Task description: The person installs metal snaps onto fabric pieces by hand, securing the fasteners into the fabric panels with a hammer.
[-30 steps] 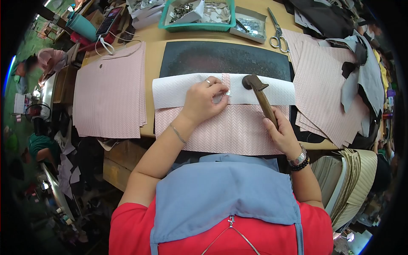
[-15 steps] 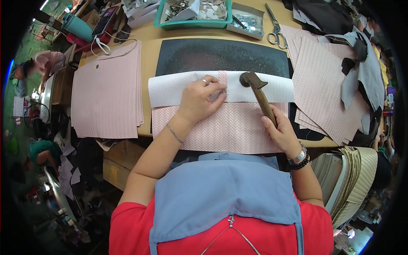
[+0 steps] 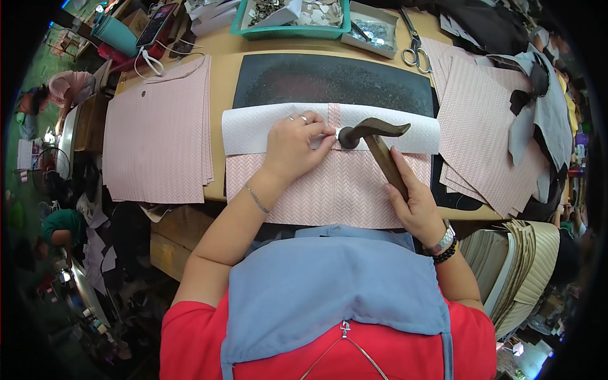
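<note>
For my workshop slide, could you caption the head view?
Left hand at a folded pink sheet, right hand gripping a hammer.

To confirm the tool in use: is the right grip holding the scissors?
No, the right grip holds a hammer, while the scissors lie on the table beside a box.

Gd. even light on the table (image 3: 221, 82), shadows soft; the white fabric (image 3: 250, 130) reads brightest from here. Below table ht. it's v. dim. Some glare off the metal worktop (image 3: 82, 278) at far L, plus a bluish bright patch (image 3: 535, 356), lower R. Bkgd. fuzzy, details hard to make out. Edges bend fisheye-style, corners blk.
</note>
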The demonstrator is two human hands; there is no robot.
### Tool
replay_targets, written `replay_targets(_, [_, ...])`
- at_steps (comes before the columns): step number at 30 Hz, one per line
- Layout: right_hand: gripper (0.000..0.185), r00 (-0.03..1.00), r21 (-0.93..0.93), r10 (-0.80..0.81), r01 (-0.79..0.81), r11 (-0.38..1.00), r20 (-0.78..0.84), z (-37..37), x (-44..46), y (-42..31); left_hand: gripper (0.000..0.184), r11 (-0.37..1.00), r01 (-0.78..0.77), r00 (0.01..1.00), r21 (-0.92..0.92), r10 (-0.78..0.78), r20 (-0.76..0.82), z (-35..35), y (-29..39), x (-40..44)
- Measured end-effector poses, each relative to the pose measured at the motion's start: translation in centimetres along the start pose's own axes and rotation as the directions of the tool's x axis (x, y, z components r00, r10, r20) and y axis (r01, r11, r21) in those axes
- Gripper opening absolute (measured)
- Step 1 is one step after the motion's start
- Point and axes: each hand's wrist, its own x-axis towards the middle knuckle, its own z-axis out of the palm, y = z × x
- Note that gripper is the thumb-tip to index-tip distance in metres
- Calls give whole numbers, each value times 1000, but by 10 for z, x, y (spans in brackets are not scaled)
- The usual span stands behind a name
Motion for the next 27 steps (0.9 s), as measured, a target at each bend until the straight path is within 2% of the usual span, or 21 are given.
replay_targets(4, [66, 991, 25, -53, 56, 998, -122, 8, -1, 3, 10, 1000, -3, 1000, -30, 3, 1, 0, -3, -1])
replay_targets(7, [67, 999, -9, 46, -46, 999, 26, 7, 0, 2, 10, 999, 6, 1000, -51, -7, -10, 1, -4, -3])
replay_targets(10, [69, 1000, -53, -27, 27, 998, 0, 0, 5, 1, 10, 998, 21, 1000, -56, -21, 3, 2, -5, -2])
replay_targets(13, [70, 984, -87, -130, 120, 989, -120, 9, 6, 7, 10, 998, 26, 1000, -50, -26, 4, 1, -6, -3])
replay_targets(16, [69, 996, -127, 65, -56, 990, 62, 0, 8, -2, 11, 998, 22, 1000, -65, -23, -13, 1, -5, -3])
replay_targets(19, [69, 998, -67, -58, 56, 996, -26, 2, 11, -1, 11, 997, 20, 1000, -72, -20, -1, 2, -7, -3])
replay_targets(25, [67, 999, -173, -7, 15, 985, 43, -6, 13, -11, 11, 993, 57, 998, -105, -55, 28, 1, -6, -2])
replay_targets(27, [68, 996, -185, -93, 90, 979, -4, -2, 13, -4, 10, 997, 21, 1000, -80, -20, 18, 0, -5, -2])
